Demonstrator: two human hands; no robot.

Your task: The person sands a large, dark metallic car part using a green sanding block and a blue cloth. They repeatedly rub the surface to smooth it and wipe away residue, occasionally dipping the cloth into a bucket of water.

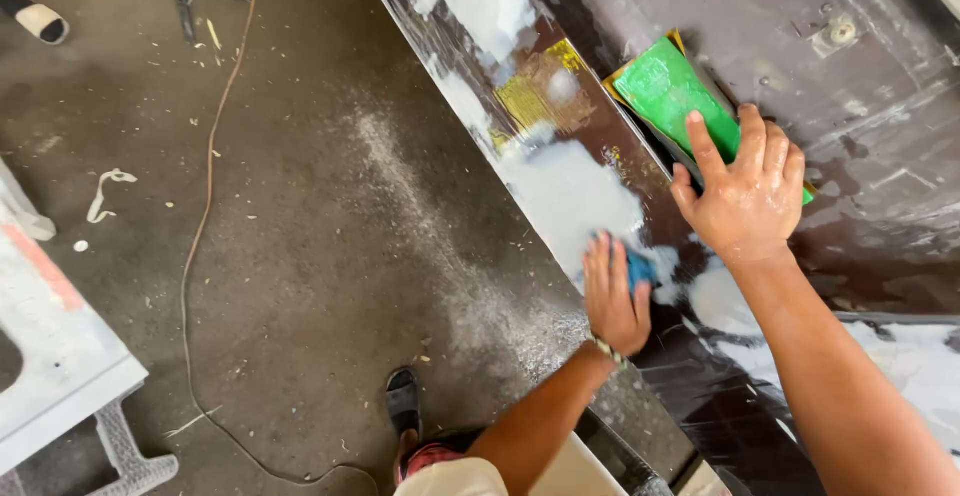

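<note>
Left hand: the left hand (pixel 615 296) lies flat, fingers together, pressing a blue sanding pad (pixel 641 269) against the sloping edge of the dark panel (pixel 720 16). Only a corner of the pad shows past the fingertips, so the whole palm seems to bear on it and keep it square to the face.

Right hand: the right hand (pixel 745 196) is spread wide, fingers splayed, resting on the lower end of a green sheet (pixel 670 91) that lies on the panel's upper side. It looks like a bracing hold, taking the person's weight while steadying the piece.

Panel: a long, glossy, dark brown moulded surface running diagonally across the view, wet-looking and streaked with white patches (pixel 570 191), thickest just beside the left hand. A yellowish scuffed patch (pixel 540 91) sits further up the same edge.

Floor: grey concrete (pixel 300 256) with a band of pale dust lying along the foot of the panel, which suggests it has dropped from the edge above. A thin cable (pixel 205 206) trails across it.

Stance: a sandalled foot (pixel 403 401) is planted close to the panel, so the person leans in over the work.

Nearby: a white board on a stand (pixel 60 356) at the left, well apart from the hands.
</note>
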